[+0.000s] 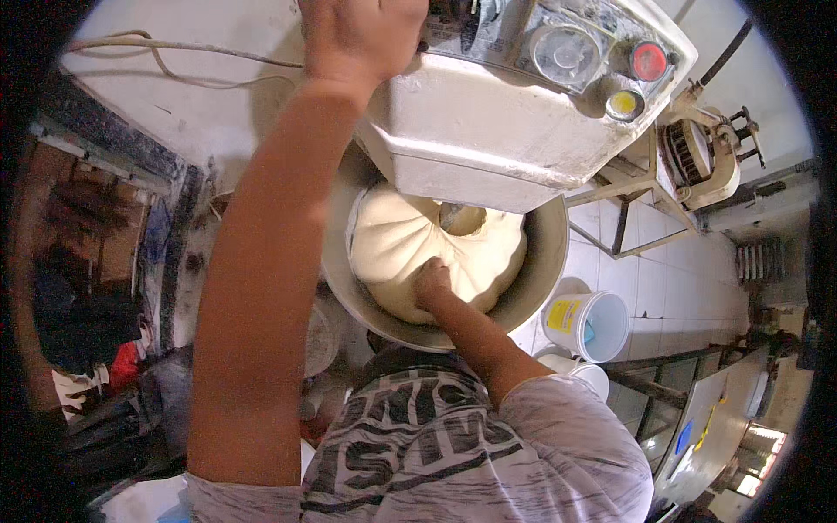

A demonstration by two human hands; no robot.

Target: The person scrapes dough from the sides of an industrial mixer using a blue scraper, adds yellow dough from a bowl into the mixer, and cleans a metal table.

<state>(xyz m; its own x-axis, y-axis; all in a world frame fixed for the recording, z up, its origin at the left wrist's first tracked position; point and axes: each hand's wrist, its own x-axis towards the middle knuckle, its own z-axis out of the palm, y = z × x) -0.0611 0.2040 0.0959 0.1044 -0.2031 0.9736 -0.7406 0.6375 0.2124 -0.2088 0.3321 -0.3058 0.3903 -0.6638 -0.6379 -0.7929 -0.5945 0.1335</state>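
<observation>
The person stood right up against a large dough mixer, so the steel bowl [545, 261] sat directly below the chest and both arms could reach it without leaning. The left hand [362, 35] was raised to the top of the white mixer head [488, 122], its fingers curled over the upper edge near the control panel, apparently bracing the body or steadying the machine. The right hand [432, 281] was pushed down into the pale dough [410, 244], fingers buried so far that whether they were spread or clenched could not be told. The dough filled most of the bowl, puckered into folds around the hook [462, 218] at its centre, where the head overhung it. A red button [649, 61] and a yellow button [624, 105] sat on the panel, within reach of the raised arm. A white bucket [588, 327] stood on the tiled floor [663, 279] just beside the bowl, on the person's right, handy to the mixer.
</observation>
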